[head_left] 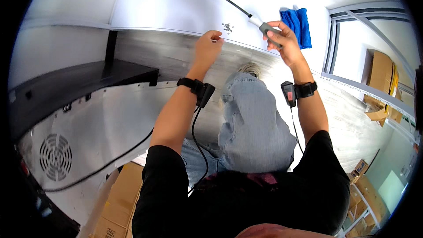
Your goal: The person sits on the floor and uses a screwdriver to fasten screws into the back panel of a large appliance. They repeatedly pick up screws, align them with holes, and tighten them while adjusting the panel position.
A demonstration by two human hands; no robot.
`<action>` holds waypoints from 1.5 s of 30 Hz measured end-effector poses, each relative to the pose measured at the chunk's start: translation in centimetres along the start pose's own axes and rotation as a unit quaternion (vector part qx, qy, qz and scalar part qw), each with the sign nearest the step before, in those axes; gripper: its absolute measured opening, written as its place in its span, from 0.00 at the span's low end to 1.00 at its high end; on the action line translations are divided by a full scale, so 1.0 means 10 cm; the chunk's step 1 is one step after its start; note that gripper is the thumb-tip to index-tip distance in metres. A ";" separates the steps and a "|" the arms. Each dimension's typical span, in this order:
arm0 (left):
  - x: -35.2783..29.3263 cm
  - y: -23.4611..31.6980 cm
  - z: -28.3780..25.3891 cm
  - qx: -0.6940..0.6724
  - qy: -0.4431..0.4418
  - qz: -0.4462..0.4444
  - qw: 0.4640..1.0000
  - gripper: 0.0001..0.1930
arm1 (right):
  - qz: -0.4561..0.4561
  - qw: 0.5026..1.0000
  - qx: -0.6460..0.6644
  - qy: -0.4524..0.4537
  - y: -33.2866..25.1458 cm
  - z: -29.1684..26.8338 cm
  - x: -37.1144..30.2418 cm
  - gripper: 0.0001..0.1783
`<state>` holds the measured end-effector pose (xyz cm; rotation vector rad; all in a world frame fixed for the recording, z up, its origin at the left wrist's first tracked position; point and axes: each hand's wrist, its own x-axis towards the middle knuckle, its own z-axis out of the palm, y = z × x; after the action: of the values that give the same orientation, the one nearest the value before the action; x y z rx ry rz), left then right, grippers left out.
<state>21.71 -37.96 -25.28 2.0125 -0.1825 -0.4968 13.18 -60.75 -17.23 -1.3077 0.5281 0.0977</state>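
Observation:
My right hand (285,44) is wrapped round the grey and white handle of a screwdriver (260,23). Its dark shaft points up and to the left over the white surface. Close to the edge of that surface, my left hand (209,49) has its fingers curled together with thumb and forefinger nearly meeting; whatever they may hold is too small to make out. Just beyond its fingertips lies a loose cluster of small metal screws (228,27). A folded blue cloth (298,27) lies to the right of the screwdriver.
The white surface (154,6) runs across the far side. To the left stands a metal casing (105,119) with a round vent and a black top edge. A grey metal frame (330,48) and cardboard boxes (381,72) are at right. Cables run from both wrist straps.

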 end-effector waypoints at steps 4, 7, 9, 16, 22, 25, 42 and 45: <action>0.30 -0.22 0.44 0.101 0.025 0.097 0.990 0.11 | 0.013 0.998 0.019 0.059 0.35 -0.12 0.14 0.14; 0.42 -0.24 0.61 0.141 0.036 0.121 0.982 0.09 | -0.001 0.993 0.089 0.082 0.50 -0.23 0.25 0.14; 0.50 -0.27 0.67 0.158 0.038 0.119 0.980 0.08 | -0.008 0.988 0.122 0.094 0.52 -0.22 0.30 0.14; 0.63 -0.41 0.75 0.220 0.058 0.133 0.965 0.06 | -0.020 0.984 0.147 0.101 0.52 -0.24 0.39 0.13; 0.63 -0.24 0.60 0.069 0.064 0.123 0.988 0.05 | -0.042 0.990 0.112 0.081 0.47 -0.21 0.42 0.13; 0.57 0.03 0.24 -0.314 0.013 -0.058 0.947 0.06 | -0.055 0.997 0.046 0.031 0.34 -0.16 0.36 0.14; -1.37 1.18 -1.96 -0.653 0.026 0.015 0.757 0.06 | -0.187 0.905 -0.275 -0.265 -1.74 1.23 -0.75 0.15; -1.78 1.31 -2.23 -0.639 0.044 0.052 0.766 0.06 | -0.205 0.884 -0.322 -0.270 -1.99 1.52 -1.14 0.15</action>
<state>16.02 -20.11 -0.07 0.6564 0.1074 -0.2936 15.09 -49.40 7.78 -1.9222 -0.3030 0.2926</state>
